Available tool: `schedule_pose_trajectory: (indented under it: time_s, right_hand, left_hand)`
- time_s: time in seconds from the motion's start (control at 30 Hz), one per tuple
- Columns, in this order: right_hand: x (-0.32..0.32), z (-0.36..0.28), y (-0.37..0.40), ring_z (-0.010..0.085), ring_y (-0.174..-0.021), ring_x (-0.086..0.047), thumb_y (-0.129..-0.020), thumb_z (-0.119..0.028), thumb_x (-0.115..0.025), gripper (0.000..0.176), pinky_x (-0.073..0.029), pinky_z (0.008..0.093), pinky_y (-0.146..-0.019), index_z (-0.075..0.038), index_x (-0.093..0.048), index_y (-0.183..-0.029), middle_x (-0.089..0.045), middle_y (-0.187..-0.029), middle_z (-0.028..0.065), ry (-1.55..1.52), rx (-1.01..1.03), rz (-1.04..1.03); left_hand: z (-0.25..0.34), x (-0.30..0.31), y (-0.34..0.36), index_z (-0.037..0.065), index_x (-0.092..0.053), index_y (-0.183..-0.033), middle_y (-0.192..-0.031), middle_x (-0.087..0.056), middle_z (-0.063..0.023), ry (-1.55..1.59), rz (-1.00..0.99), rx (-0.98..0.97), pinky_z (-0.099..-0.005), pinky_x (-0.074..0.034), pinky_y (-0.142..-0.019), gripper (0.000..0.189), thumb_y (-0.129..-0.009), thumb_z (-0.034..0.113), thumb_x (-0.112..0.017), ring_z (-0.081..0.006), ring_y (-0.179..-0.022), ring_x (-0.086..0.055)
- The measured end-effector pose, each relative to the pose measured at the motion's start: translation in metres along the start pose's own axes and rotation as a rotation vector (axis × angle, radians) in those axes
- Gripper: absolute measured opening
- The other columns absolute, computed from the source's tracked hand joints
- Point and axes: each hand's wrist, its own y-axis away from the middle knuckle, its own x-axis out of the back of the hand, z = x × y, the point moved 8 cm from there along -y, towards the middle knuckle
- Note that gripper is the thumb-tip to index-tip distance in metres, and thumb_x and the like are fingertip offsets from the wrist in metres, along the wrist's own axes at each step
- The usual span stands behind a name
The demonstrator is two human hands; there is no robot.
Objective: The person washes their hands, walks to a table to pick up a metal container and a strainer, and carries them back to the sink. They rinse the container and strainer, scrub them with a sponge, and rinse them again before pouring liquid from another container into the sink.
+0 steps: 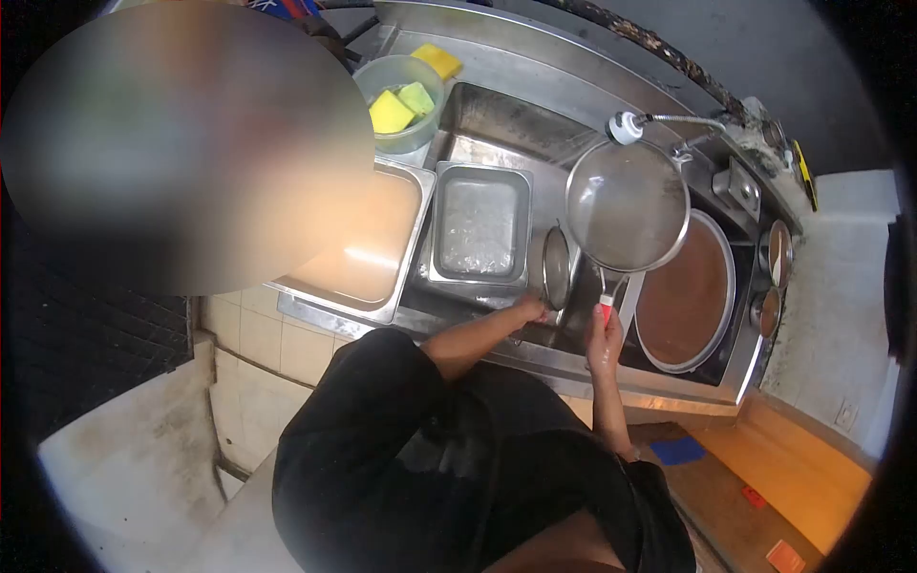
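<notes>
My right hand is closed around the red-and-white handle of a large round mesh strainer. The strainer is held over the sink, its mesh disc just below the white tap head. My left hand is closed at the lower end of a smaller mesh strainer, which is turned nearly edge-on; its handle is mostly hidden by the fingers. Left of the small strainer, a rectangular metal pan with a wet bottom sits in the sink.
A large pan of cloudy tan liquid stands at left. A round tub of brown liquid is at right. Sponges lie in a clear bucket; a yellow sponge is behind it. Small metal containers line the right edge.
</notes>
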Motion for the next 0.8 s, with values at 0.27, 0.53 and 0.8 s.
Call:
schedule_pose_trajectory:
  time_s: [0.27, 0.53, 0.8]
  right_hand:
    - [-0.101, 0.001, -0.017, 0.0066, -0.044, -0.038, -0.097, -0.032, -0.051, 0.03, -0.031, 0.0235, -0.041, -0.008, -0.053, -0.081, -0.045, -0.057, -0.003, -0.161, -0.288, -0.275]
    - [-0.117, -0.016, -0.033, 0.0057, -0.047, -0.04, -0.095, -0.031, -0.055, 0.021, -0.033, 0.0221, -0.042, -0.011, -0.055, -0.091, -0.046, -0.061, -0.0045, -0.285, -0.408, -0.265]
    - [-0.034, -0.041, -0.043, 0.0056, -0.05, -0.042, -0.092, -0.038, -0.056, 0.035, -0.034, 0.0238, -0.044, -0.008, -0.06, -0.108, -0.046, -0.06, -0.0059, -0.065, -0.336, -0.374]
  left_hand:
    - [0.012, 0.032, 0.049, -0.004, -0.049, -0.12, -0.083, -0.061, -0.0117, -0.216, -0.164, -0.027, -0.0299, -0.051, -0.049, 0.038, -0.082, -0.001, -0.052, -0.0164, -0.058, -0.062]
    - [0.046, 0.042, 0.11, 0.0, -0.05, -0.125, -0.113, -0.06, -0.0248, -0.735, -0.164, -0.329, -0.0421, -0.044, -0.09, 0.044, -0.086, 0.019, -0.056, -0.0324, -0.105, -0.058]
    - [0.113, 0.094, 0.271, -0.001, -0.043, -0.134, -0.063, -0.053, -0.0058, -0.47, -0.197, -0.158, -0.0287, -0.042, -0.051, 0.047, -0.091, 0.013, -0.056, -0.0116, -0.05, -0.048]
